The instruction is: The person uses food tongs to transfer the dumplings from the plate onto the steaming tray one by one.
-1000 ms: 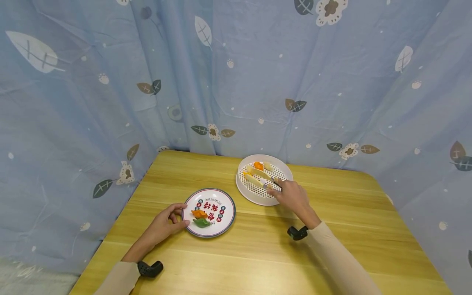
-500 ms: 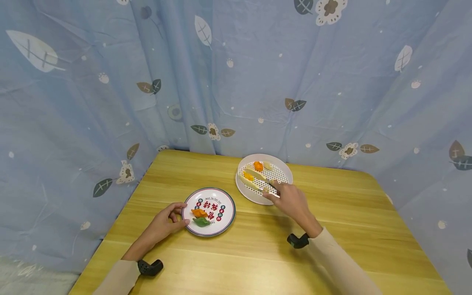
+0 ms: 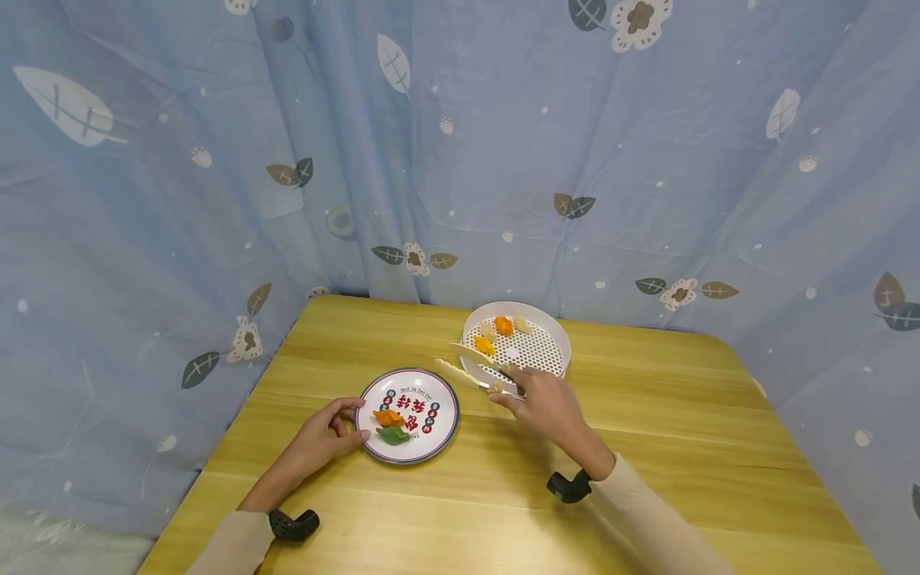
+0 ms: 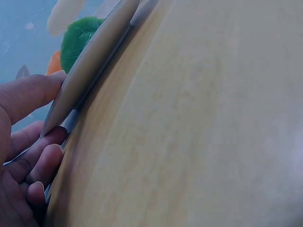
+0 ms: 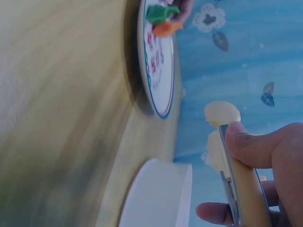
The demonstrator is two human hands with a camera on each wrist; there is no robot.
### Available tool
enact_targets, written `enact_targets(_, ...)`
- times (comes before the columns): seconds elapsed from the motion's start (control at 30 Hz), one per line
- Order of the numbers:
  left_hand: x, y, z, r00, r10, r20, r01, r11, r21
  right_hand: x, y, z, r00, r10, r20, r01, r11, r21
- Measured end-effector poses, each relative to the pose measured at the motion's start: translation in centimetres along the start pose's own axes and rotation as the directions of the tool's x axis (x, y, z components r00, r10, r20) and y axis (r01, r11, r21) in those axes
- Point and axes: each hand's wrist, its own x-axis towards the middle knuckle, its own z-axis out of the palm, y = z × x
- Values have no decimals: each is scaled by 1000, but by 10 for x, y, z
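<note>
Right hand point(image 3: 541, 406) is pinching tongs point(image 3: 476, 369) whose empty tips are spreading mid-frame, risking fumbled dumplings; left hand point(image 3: 325, 435) is gripping plate point(image 3: 441, 431).

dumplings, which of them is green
The green dumpling on the printed plate, at its near edge beside the left hand. The one touching it is orange; those in the white perforated tray are orange or pale.
</note>
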Motion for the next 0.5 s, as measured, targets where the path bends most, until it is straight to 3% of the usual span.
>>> enact_targets(0.5,-1,-1,1,1000,26,0,-26,1000,-8,-12,-29,19,987,-159,25,157,987,45)
